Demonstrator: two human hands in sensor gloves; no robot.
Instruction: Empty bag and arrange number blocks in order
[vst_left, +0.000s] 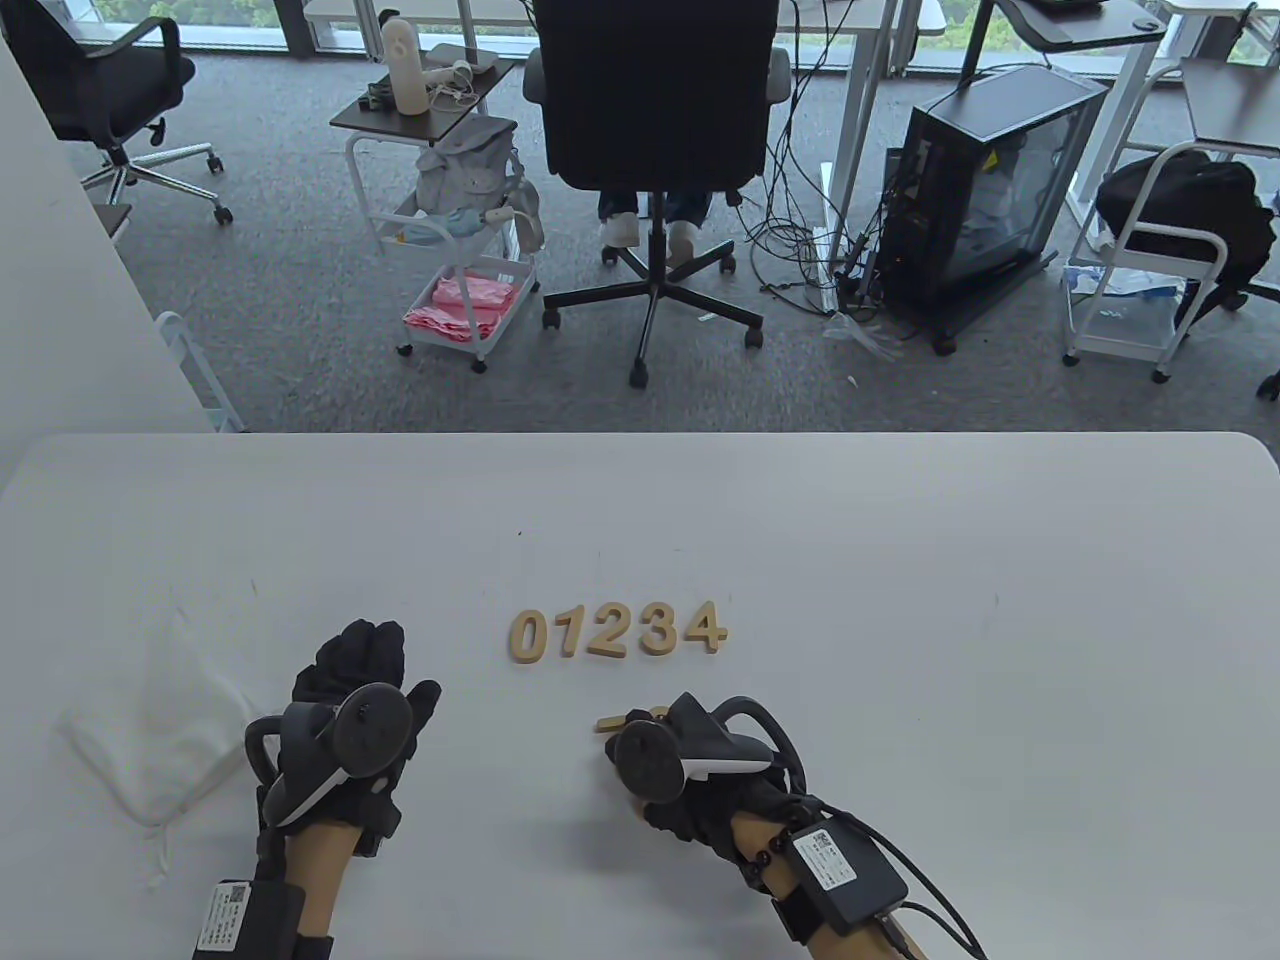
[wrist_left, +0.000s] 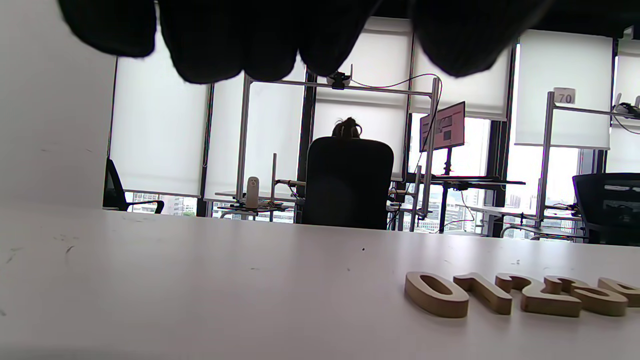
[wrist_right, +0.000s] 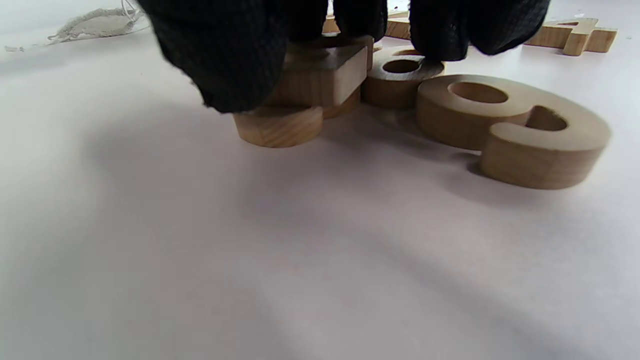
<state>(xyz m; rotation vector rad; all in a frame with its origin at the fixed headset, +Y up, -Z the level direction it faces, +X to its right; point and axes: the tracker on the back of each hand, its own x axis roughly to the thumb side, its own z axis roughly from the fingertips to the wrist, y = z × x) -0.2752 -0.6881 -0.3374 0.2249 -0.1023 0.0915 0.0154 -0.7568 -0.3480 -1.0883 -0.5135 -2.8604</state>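
Blocks 0 to 4 (vst_left: 617, 632) sit in a neat row mid-table (vst_left: 900, 560), touching side by side. Right hand (vst_left: 690, 765) is down on the leftover pile (wrist_right: 320, 85), fingertips (wrist_right: 225, 55) on the wood, though an actual pinch I cannot tell. A loose 9 (wrist_right: 515, 125) lies just beside. Left hand (vst_left: 350, 700) rests flat, fingers relaxed. Empty white bag (vst_left: 160, 740) lies left of it.
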